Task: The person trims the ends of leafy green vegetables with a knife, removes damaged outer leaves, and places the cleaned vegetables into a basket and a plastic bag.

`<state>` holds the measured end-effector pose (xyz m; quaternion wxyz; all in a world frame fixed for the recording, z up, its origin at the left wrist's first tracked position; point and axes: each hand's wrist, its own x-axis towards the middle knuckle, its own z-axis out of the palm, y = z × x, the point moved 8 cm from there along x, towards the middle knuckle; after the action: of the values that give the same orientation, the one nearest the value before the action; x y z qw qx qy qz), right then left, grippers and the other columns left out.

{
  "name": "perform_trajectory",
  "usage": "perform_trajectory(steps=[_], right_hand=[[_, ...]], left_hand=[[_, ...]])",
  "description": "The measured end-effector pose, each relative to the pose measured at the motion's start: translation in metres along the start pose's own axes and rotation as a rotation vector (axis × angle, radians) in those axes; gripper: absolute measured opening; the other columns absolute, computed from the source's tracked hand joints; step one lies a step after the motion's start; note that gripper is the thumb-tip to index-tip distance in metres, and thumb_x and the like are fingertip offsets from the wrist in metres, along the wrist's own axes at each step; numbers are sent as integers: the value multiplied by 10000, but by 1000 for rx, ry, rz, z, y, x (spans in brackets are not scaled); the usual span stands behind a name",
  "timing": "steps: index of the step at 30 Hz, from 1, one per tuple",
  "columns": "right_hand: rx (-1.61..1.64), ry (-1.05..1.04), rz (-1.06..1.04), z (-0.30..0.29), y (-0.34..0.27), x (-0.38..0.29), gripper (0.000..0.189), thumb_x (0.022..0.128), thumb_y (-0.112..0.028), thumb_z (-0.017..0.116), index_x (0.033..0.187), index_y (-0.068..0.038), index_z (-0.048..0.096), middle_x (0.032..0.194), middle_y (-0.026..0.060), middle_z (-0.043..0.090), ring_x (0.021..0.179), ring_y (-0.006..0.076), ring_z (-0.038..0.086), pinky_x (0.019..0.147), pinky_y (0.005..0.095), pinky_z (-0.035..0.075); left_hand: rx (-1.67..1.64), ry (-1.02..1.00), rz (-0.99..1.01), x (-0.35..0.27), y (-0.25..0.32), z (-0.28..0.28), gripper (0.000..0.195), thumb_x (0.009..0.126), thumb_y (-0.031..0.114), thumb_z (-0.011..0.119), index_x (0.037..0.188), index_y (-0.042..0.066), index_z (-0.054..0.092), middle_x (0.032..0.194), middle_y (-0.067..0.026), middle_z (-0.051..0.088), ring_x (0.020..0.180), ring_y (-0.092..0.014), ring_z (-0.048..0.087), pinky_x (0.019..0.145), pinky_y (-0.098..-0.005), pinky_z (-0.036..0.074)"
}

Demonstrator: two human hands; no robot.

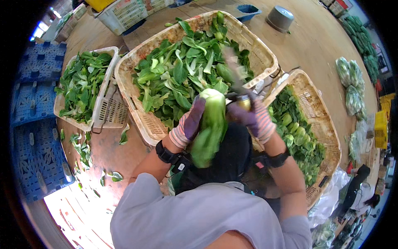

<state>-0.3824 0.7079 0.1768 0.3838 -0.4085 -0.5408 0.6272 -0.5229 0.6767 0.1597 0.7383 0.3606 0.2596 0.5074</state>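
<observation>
A green bok choy head (214, 115) is in my left hand (191, 121), its pale cut base up and its blurred leaves hanging toward my lap. Around the handle of a knife (233, 67) my right hand (255, 116) is closed, just right of the bok choy base. The blade points up and away, blurred, above a large crate (136, 116) of loose bok choy leaves (186, 68). Both hands wear striped gloves with purple palms. To the right, a second crate (331, 141) holds bok choy heads (298, 133) with their bases showing.
A smaller crate (112, 107) of leaves stands left, near blue plastic pallets (34, 105). Scattered leaves (82, 152) lie on the floor. Beyond the large crate are a grey bucket (279, 19) and a blue basin (247, 11). Bagged vegetables (350, 82) rest far right.
</observation>
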Motion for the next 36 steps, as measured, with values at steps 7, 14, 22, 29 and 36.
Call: perform_trajectory(steps=[7, 14, 22, 29, 36], right_hand=[[905, -243, -55, -1, 1, -7, 344, 824, -170, 623, 1127, -51, 513, 951, 55, 580, 827, 128, 558, 705, 227, 481], [378, 329, 32, -24, 25, -50, 264, 832, -230, 607, 1026, -61, 552, 871, 51, 603, 680, 127, 551, 622, 258, 479], [129, 55, 222, -81, 31, -13, 299, 861, -285, 574, 1008, -39, 489, 852, 63, 558, 704, 153, 565, 604, 299, 501], [-430, 56, 330, -126, 72, 72, 353, 869, -362, 507, 901, -23, 597, 708, 92, 603, 619, 194, 593, 574, 320, 482], [-846, -171, 682, -166, 51, 18, 481, 822, -496, 464, 792, -44, 626, 718, 94, 615, 606, 204, 583, 567, 366, 454]], left_hand=[[420, -250, 5, -12, 18, 47, 617, 895, 307, 507, 1387, 39, 247, 1292, -80, 445, 1157, -180, 453, 980, -303, 367], [205, -221, -171, -29, -42, 76, 670, 844, 313, 575, 1355, 4, 271, 1287, -121, 428, 1185, -214, 417, 1020, -363, 318], [64, -135, -441, -64, -99, 49, 476, 773, 147, 657, 1190, 57, 446, 1072, -58, 551, 993, -157, 524, 902, -306, 421], [-140, 155, -17, -40, -59, 18, 460, 833, 318, 608, 1181, 92, 411, 1106, -127, 535, 991, -260, 549, 881, -390, 464], [-276, 294, 111, -30, -19, -22, 387, 911, 388, 438, 1131, 72, 480, 1083, -118, 562, 1031, -247, 527, 946, -400, 403]])
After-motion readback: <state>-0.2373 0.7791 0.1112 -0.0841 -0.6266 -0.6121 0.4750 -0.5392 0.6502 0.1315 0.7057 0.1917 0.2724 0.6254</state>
